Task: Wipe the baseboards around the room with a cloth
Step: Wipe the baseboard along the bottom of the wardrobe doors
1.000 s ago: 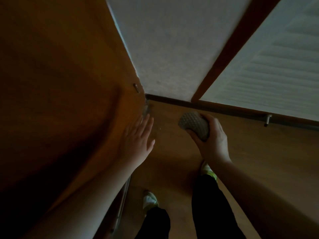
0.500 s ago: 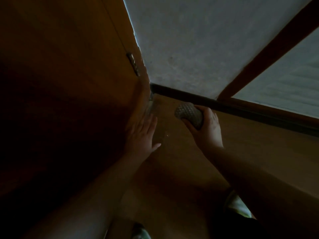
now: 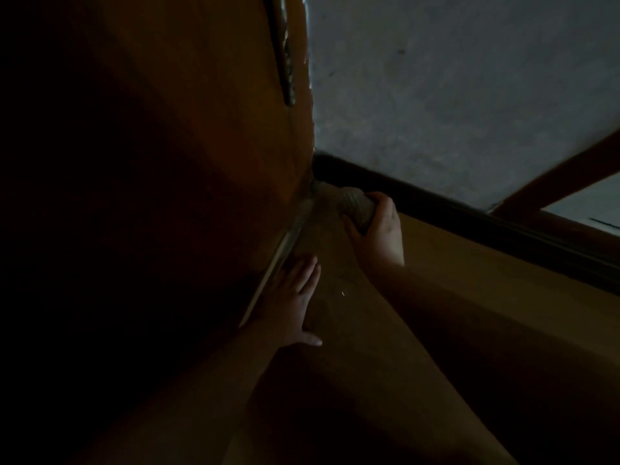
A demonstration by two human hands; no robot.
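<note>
A dark baseboard (image 3: 469, 216) runs along the foot of the grey wall, from the corner at the door down to the right. My right hand (image 3: 379, 233) grips a bunched, waffle-textured cloth (image 3: 354, 203) and holds it against the baseboard's left end, right in the corner. My left hand (image 3: 292, 300) lies flat with straight fingers on the wooden floor, beside the bottom edge of the brown door (image 3: 201, 162).
The brown wooden door fills the left and bears a hinge (image 3: 287, 62) near its edge. A brown frame (image 3: 553, 176) of a pale louvred panel stands at the right. The wooden floor (image 3: 453, 297) stretches to the right of my arms. The scene is dim.
My right hand has carried the cloth forward into the corner against the baseboard. My left hand has slid from the door face down to the floor. The view has dropped closer to the corner.
</note>
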